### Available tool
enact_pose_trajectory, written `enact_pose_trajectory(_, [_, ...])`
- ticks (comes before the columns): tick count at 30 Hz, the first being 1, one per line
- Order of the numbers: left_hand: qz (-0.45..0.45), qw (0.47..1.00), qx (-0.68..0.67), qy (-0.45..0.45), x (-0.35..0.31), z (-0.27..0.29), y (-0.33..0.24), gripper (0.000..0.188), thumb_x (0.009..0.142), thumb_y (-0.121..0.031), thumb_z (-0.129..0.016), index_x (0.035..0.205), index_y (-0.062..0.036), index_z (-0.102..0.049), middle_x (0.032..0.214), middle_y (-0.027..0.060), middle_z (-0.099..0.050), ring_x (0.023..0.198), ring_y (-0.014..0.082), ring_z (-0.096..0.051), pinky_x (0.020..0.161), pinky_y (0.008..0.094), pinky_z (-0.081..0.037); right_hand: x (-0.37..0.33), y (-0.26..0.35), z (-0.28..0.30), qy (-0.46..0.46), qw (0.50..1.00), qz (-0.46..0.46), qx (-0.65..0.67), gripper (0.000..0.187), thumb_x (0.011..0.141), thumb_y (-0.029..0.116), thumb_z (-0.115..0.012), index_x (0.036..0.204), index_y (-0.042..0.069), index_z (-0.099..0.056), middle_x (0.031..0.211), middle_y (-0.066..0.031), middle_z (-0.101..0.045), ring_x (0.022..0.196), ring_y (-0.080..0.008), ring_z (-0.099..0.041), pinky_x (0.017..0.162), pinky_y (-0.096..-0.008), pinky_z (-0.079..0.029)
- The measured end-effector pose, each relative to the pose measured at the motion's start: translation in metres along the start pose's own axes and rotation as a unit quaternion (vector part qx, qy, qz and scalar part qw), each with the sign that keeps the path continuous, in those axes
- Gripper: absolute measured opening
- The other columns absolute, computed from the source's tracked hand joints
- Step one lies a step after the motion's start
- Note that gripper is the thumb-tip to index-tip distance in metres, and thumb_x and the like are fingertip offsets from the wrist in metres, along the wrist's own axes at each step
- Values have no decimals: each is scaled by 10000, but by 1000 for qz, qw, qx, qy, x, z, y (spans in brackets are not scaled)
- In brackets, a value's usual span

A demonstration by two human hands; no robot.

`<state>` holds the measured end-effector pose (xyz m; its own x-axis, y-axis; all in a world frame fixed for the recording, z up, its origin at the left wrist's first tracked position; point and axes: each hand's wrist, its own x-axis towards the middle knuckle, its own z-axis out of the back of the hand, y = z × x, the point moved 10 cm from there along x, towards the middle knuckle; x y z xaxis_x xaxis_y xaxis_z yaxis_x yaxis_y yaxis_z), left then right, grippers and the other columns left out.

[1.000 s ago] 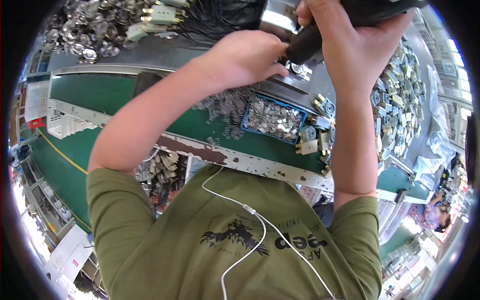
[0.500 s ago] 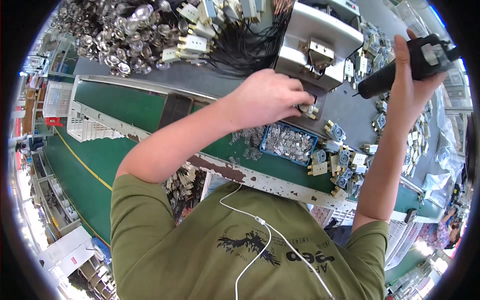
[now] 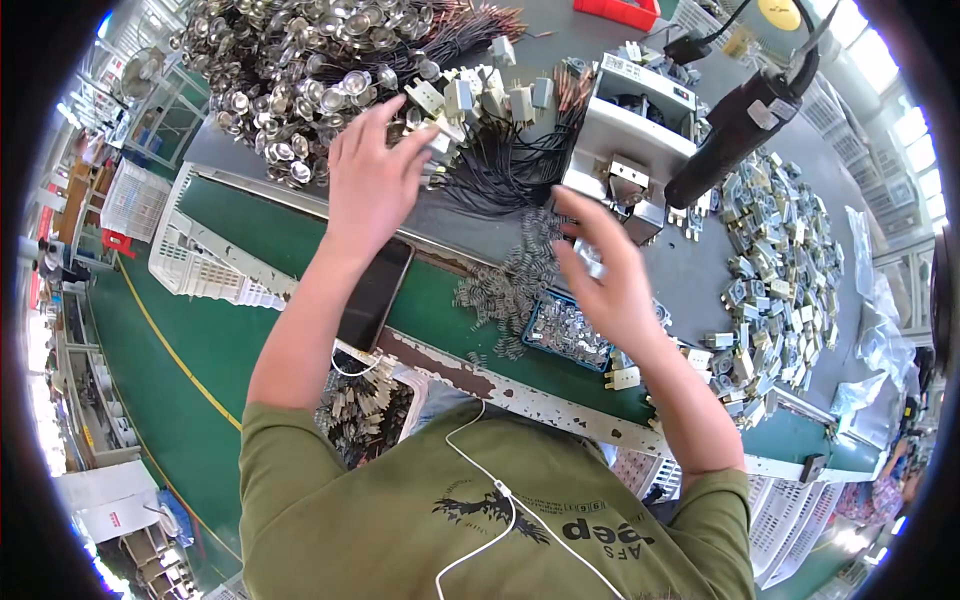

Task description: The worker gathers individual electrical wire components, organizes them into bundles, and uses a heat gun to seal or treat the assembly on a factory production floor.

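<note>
My left hand [image 3: 375, 180] reaches over the edge of a heap of shiny metal cups [image 3: 300, 80]. Its fingers are spread, with the tips beside several white and grey plug-like blocks [image 3: 460, 97] on black wires. My right hand [image 3: 612, 280] is above the table in front of a metal fixture [image 3: 640, 120], thumb and fingers apart. A small pale part shows beside its palm, partly hidden; I see no grip on it. To the right of the fixture a black power screwdriver [image 3: 735, 140] hangs upright, out of my hands.
Close to my right wrist is a blue tray [image 3: 527, 335] of small metal pieces. Loose springs [image 3: 515, 275] lie left of it. Many block assemblies [image 3: 785, 290] cover the right side. A dark phone [image 3: 380, 295] rests at the front edge. A red bin [image 3: 620, 12] stands at the back.
My right hand has let go of the screwdriver and come left, in front of the fixture. My left hand has left the small part at the fixture and moved left to the wired blocks.
</note>
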<state>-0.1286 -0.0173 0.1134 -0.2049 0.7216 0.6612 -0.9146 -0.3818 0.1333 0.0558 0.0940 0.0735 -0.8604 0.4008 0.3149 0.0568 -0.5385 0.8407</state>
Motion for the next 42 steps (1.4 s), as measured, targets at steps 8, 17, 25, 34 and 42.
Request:
enact_pose_trajectory(8, [26, 908, -392, 146, 64, -64, -100, 299, 924, -81, -575, 1218, -51, -620, 1174, 129, -627, 1106, 301, -607, 972, 356, -468, 38, -42, -69, 70, 992, -95, 37, 532, 906, 130, -647, 1380, -23, -460, 1393, -220, -531, 1354, -307, -474, 1088, -383, -392])
enact_pose_trajectory(17, [263, 721, -601, 223, 72, -155, -86, 337, 937, -55, -478, 1243, 31, -588, 1171, 131, -649, 1151, 215, -583, 1018, 306, -423, 35, -32, -82, 20, 999, 13, -47, 612, 835, 79, -687, 1397, 1, -456, 1554, -272, -278, 1397, -419, -363, 1100, -405, -383])
enact_pose_trajectory(25, [315, 644, -672, 186, 93, -222, -102, 408, 942, -139, -501, 1316, 23, -522, 1172, 194, -658, 1092, 287, -621, 929, 358, -477, 24, -13, -67, 43, 971, 84, -217, 477, 751, -22, -601, 1228, -13, -581, 1389, -263, -489, 1235, -430, -516, 1033, -442, -450])
enact_pose_trajectory(34, [24, 901, -313, 300, 96, -225, -105, 329, 860, -102, -495, 1141, 33, -601, 1102, 261, -675, 1033, 414, -654, 906, 449, -519, 40, -53, 205, -335, 939, -12, -81, 457, 943, 104, -532, 1361, -52, -435, 1303, -191, -583, 1078, -217, -612, 938, -297, -487])
enact_pose_trajectory(42, [-120, 900, -118, 403, 81, -263, -122, 350, 887, -68, -473, 1192, 54, -595, 1203, 216, -646, 1151, 393, -606, 949, 459, -497, 91, -199, 186, -142, 957, -177, 180, 275, 873, 156, -704, 1116, 41, -644, 1015, -61, -631, 925, -192, -602, 795, -326, -500])
